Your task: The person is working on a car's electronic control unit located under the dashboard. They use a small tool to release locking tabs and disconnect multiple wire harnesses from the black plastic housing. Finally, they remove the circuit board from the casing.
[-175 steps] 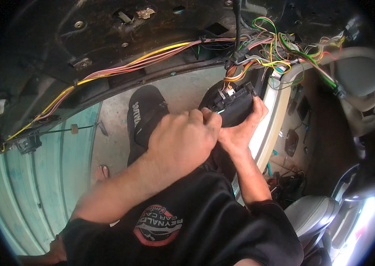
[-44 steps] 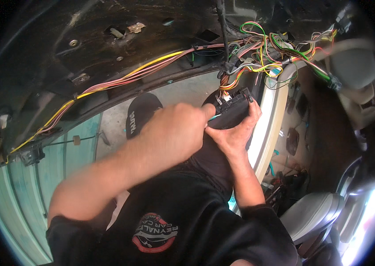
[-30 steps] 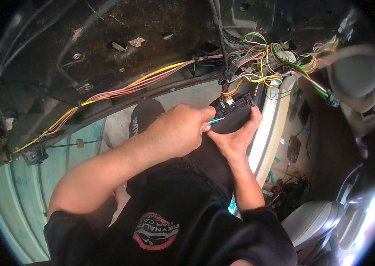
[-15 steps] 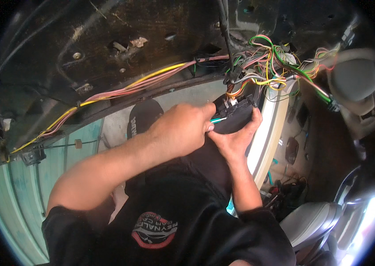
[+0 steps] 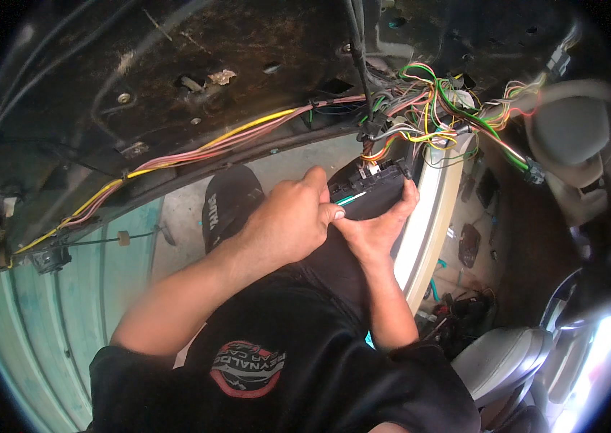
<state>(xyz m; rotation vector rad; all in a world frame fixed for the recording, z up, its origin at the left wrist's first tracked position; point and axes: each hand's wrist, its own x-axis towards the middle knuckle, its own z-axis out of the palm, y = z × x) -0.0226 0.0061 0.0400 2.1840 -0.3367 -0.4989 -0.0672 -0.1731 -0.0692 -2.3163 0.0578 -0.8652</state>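
Note:
My left hand [image 5: 292, 218] is closed around a thin tool [image 5: 349, 200] with a green body and a pale, slender end. That end lies along the near side of a black plastic box [image 5: 378, 196], which looks like an electrical module with connectors along its far edge. Gripping the box from the right and below is my right hand [image 5: 376, 229], its thumb and fingers bent about the sides. Orange and yellow wires [image 5: 376, 154] run from the box up to the wiring above. The left fingers hide most of the tool's handle.
Above hangs a tangle of coloured wires [image 5: 439, 115]. A yellow and pink wire bundle [image 5: 197, 149] runs left along a dark panel [image 5: 175, 65]. To the right are a pale door sill [image 5: 432, 216], a grey seat [image 5: 504, 364] and tools [image 5: 468, 314] on the floor.
My left hand has drawn back slightly from the box, so more of the green tool shows. The left elbow has come inward. My right hand keeps its grip; the whole view has shifted a little.

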